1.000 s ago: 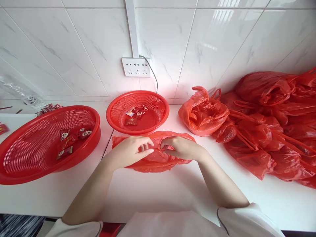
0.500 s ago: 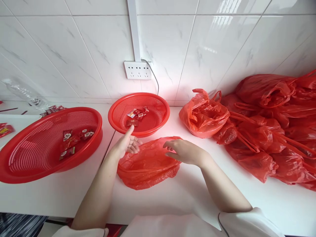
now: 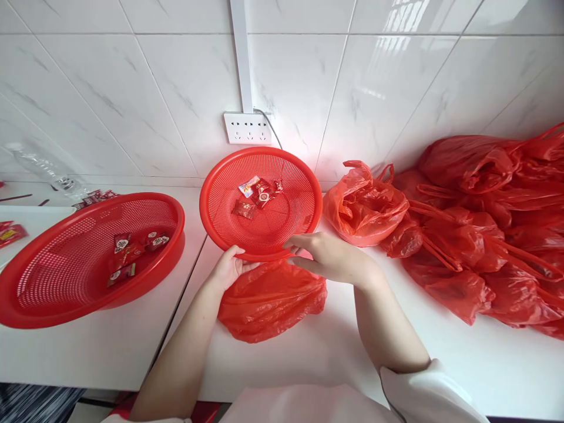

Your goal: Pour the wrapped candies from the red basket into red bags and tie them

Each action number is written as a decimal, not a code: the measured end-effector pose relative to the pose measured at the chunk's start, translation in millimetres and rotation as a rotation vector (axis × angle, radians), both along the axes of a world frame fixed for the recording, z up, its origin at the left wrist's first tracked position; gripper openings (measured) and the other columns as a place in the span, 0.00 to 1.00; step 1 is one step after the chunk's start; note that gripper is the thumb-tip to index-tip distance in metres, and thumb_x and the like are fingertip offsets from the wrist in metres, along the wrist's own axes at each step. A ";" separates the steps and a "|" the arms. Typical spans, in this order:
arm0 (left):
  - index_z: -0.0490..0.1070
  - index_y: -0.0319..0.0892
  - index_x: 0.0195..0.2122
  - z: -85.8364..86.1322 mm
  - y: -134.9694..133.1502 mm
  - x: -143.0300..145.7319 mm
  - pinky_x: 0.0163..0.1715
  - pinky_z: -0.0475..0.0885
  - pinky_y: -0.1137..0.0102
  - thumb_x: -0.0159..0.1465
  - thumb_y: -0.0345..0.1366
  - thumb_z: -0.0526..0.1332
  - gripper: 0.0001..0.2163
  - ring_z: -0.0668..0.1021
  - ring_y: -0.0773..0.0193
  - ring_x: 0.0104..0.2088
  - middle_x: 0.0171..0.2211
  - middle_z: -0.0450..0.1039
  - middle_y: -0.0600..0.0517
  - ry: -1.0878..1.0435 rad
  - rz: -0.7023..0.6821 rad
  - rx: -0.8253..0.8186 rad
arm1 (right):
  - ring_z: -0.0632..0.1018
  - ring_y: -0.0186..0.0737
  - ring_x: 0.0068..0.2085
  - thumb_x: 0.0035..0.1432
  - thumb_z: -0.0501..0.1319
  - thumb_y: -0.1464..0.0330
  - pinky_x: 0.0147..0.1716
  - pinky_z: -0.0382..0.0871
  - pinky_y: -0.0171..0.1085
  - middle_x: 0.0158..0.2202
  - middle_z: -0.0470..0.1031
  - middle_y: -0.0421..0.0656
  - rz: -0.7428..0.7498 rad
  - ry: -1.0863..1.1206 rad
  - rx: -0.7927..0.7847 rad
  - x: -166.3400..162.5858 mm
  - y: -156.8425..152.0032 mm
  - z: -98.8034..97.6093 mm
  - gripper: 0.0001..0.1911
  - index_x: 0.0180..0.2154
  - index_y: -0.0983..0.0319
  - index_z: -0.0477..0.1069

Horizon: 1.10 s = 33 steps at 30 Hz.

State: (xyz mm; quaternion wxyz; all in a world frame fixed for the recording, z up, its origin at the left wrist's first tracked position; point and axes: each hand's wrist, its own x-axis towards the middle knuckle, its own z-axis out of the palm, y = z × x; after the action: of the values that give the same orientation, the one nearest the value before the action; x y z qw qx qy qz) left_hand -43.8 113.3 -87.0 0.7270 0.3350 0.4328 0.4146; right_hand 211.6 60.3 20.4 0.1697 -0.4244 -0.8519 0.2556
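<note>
Smaller red basket (image 3: pixel 302 205) has come up at its near side since half a second ago, its mouth now tipped further toward the wearer; left hand (image 3: pixel 229 270) has moved onto its near rim. Small wrapped packets (image 3: pixel 259 197) lie grouped inside, left of centre.

Left hand: nearly closed, thumb over the rim, fingers below, basket held. Right hand (image 3: pixel 324 257): at the rim's near right, fingers loosely bent, thumb a little apart; cannot tell whether it grips.

Loose red plastic bag (image 3: pixel 273 308) lies rumpled on the table just below the basket, partly under it.

Writing: pale characters on dark wrappers (image 3: pixel 121 242) in the larger red basket (image 3: pixel 53 264) at left, too small to read. One packet in the smaller basket bears a round pale emblem; another is partly white and blue. Red packet (image 3: pixel 12 234) with yellow marking at the far left, on a white tray (image 3: pixel 44 214). No brand legible.

Surface: white table (image 3: pixel 343 358), smooth, crossed by a dark seam (image 3: pixel 174 320) between the baskets. Bunched red bag (image 3: pixel 368 205) right of the smaller basket; heap of filled red bags (image 3: pixel 480 235) beyond it.

Room: glossy white wall tiles (image 3: pixel 295 76), grey-veined, reflecting light at upper right. Socket panel (image 3: pixel 248 128) under vertical trunking (image 3: pixel 242 56), grey cable (image 3: pixel 274 130) trailing behind the basket. Clear plastic bottle (image 3: pixel 48 167) at left.
</note>
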 end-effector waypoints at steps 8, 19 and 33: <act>0.73 0.35 0.42 -6.0 -13.4 16.6 0.47 0.75 0.56 0.58 0.33 0.57 0.13 0.77 0.53 0.48 0.46 0.76 0.43 -0.087 0.019 0.117 | 0.78 0.38 0.38 0.63 0.54 0.67 0.38 0.69 0.36 0.39 0.78 0.43 -0.029 0.017 0.024 -6.8 23.4 -19.8 0.11 0.45 0.60 0.71; 0.72 0.33 0.41 -25.8 -16.9 24.8 0.46 0.75 0.52 0.56 0.33 0.60 0.13 0.78 0.48 0.47 0.42 0.78 0.44 -0.066 0.026 0.139 | 0.74 0.42 0.50 0.63 0.56 0.68 0.50 0.66 0.41 0.48 0.72 0.50 -0.209 -0.081 0.230 -2.1 55.9 -58.7 0.16 0.52 0.64 0.66; 0.74 0.32 0.43 -23.4 -9.4 20.9 0.45 0.75 0.52 0.54 0.32 0.60 0.16 0.79 0.47 0.45 0.42 0.78 0.41 -0.111 0.089 0.081 | 0.77 0.41 0.40 0.61 0.59 0.61 0.42 0.69 0.39 0.42 0.78 0.45 0.028 0.242 0.058 -25.6 51.7 -71.9 0.16 0.48 0.61 0.73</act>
State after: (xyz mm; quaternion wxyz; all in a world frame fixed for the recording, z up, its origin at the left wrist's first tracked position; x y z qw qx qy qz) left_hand -22.8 103.9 -110.4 0.7166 0.3209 0.3893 0.4816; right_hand 186.0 112.0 -51.5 0.2796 -0.3733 -0.8382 0.2827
